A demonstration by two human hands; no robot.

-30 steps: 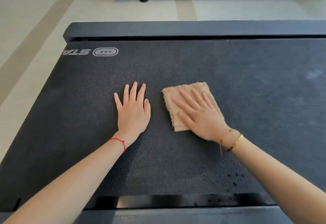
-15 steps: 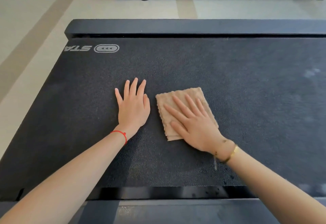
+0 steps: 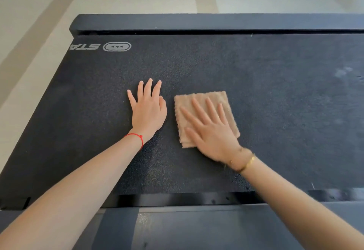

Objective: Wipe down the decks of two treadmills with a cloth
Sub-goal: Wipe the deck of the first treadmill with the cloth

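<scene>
Deck: black textured treadmill deck (image 3: 256, 76).
Right hand (image 3: 211, 131): flat, fingers spread, pressing tan cloth (image 3: 204, 100).
Left hand (image 3: 148, 109): flat on deck.
Floor (image 3: 35, 13): pale.

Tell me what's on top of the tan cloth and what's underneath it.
The right hand lies flat on the folded cloth, fingers spread. The cloth rests on the black treadmill belt. The patch of belt beneath it is covered, so its state cannot be seen.

Open belt (image 3: 275, 102) right of cloth (image 3: 206, 100) and ahead to far rail (image 3: 216, 22) (raised edge); left hand (image 3: 148, 109) blocks leftward path, just beside.
</scene>
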